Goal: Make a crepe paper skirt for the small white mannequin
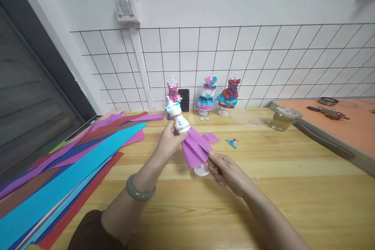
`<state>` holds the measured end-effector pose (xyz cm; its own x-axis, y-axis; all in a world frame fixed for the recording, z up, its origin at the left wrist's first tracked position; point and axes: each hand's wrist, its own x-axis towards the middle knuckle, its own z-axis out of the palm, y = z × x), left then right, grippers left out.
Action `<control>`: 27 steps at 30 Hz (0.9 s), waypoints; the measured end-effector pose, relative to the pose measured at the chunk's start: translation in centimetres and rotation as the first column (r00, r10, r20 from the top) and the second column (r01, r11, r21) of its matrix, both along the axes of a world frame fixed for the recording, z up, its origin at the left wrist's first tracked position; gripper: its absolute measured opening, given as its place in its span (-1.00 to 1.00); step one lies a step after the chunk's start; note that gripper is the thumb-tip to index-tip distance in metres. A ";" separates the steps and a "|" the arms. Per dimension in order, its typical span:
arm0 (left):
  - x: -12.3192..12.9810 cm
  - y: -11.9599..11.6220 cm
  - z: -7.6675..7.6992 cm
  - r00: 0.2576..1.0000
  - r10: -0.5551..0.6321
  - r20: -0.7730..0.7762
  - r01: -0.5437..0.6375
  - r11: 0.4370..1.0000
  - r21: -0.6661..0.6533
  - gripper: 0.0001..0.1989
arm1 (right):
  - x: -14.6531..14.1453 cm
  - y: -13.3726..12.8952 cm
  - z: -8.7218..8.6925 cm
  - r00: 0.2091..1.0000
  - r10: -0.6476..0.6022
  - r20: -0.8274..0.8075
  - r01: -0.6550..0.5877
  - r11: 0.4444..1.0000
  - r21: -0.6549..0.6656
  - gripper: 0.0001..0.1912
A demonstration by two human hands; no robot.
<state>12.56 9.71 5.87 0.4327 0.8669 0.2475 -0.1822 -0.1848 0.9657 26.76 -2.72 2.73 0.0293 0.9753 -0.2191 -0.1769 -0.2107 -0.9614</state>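
My left hand (170, 140) is closed around the waist of a small white mannequin (179, 119), which tilts to the left above the table. Blue marks run along its top edge. A purple crepe paper skirt (193, 150) flares from below the waist, and the round white base (202, 170) shows under it. In my right hand (227, 168) is a slim dark tool with a pointed tip, perhaps tweezers (215, 164); its tip lies against the skirt's right side. My fingers partly cover the tool. A loose purple paper piece (211, 138) lies just behind the skirt.
Long crepe paper strips (88, 160) cover the table's left side. Dressed mannequins in pink (172, 90), blue and white (206, 95), and red (233, 91) stand by the wall near a phone (184, 100). A lidded cup (284, 119) and an orange board (348, 121) are at right.
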 end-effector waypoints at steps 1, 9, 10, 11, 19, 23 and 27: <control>0.0 0.0 -0.1 1.000 -0.001 0.000 0.001 1.000 0.006 -0.57 | 0.0 0.0 0.0 1.000 0.000 0.005 0.000 1.000 0.001 -0.52; 0.0 -0.1 -0.2 1.000 0.002 -0.007 -0.002 1.000 0.010 -0.56 | -0.1 0.0 0.1 1.000 -0.002 0.003 0.002 1.000 0.000 -0.51; 0.0 -0.1 -0.2 1.000 0.003 -0.010 -0.003 1.000 0.011 -0.56 | -0.1 0.0 0.1 1.000 -0.003 0.001 0.003 1.000 0.001 -0.51; 0.0 -0.1 -0.1 1.000 0.004 -0.014 -0.004 1.000 0.011 -0.56 | -0.1 0.0 0.1 1.000 -0.003 -0.002 0.003 1.000 0.004 -0.51; 0.0 -0.3 0.1 1.000 -0.004 -0.022 0.004 1.000 0.001 -0.55 | 0.0 0.1 -0.2 1.000 -0.004 0.012 0.003 1.000 0.019 -0.51; 0.0 -0.3 0.1 1.000 -0.004 -0.006 0.004 1.000 -0.009 -0.55 | 0.0 0.1 -0.4 1.000 -0.002 0.008 0.002 0.999 0.033 -0.51; 0.1 -0.5 0.3 1.000 -0.010 0.019 0.011 0.999 -0.040 -0.53 | 0.0 0.1 -0.3 1.000 -0.019 0.010 0.019 0.999 0.035 -0.51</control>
